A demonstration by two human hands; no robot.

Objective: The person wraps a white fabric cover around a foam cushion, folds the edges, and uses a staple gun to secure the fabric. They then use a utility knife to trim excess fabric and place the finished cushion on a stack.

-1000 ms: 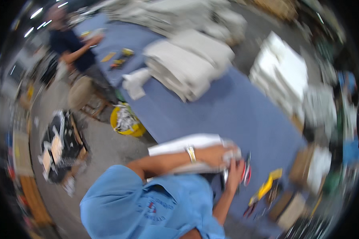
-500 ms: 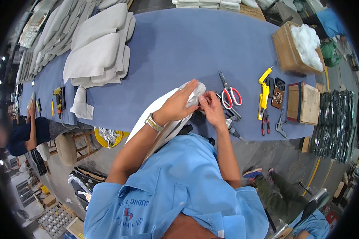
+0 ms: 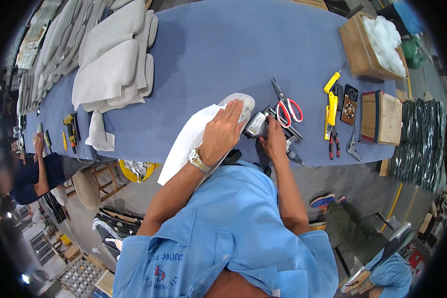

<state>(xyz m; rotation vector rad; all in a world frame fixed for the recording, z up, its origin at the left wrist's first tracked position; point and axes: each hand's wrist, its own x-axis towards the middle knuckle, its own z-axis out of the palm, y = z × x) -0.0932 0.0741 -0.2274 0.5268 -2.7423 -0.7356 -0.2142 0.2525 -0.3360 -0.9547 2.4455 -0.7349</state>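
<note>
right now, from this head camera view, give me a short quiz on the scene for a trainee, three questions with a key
1. Multiple choice: which thing is the right hand touching?
A) The red-handled pliers
B) The silver-and-black power tool
C) The phone
2. True or false: the left hand lies on the white padded piece.
3. Fill the gap: the handles of the scissors are white and ____.

Key: 1. B; 2. True; 3. red.

Blue-grey desk (image 3: 223,54), white piece (image 3: 184,141) with pale-grey end
Silver-and-black tool (image 3: 256,124); red-and-white scissor handles (image 3: 289,112); plain light-blue shirt (image 3: 198,218).
</note>
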